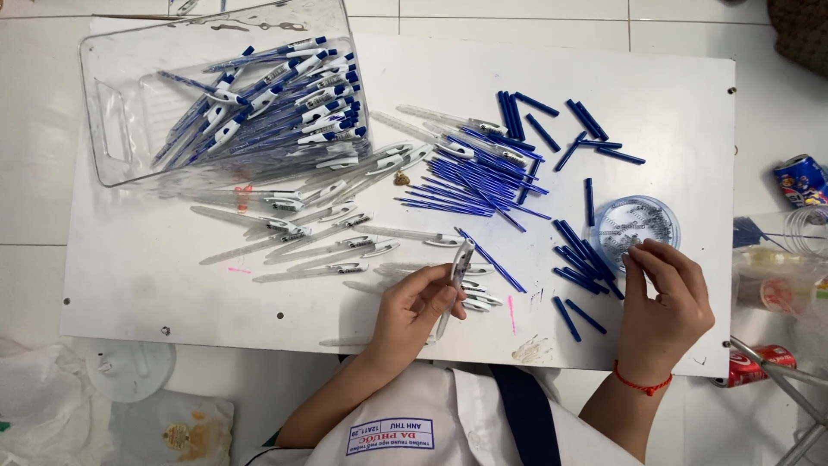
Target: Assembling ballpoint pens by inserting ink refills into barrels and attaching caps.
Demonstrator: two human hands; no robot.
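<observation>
My left hand grips a clear pen barrel that points up and away over the white board. My right hand hovers at the edge of a small round clear dish of tiny metal springs, fingertips pinched together; whether a spring is between them I cannot tell. Blue pen refills lie in a heap in the middle. Short blue caps are scattered beside my right hand. Empty clear barrels lie to the left.
A clear plastic tray at the top left holds several finished blue-and-white pens. Drink cans and plastic cups stand off the board's right side. A white lid and bags lie at the bottom left.
</observation>
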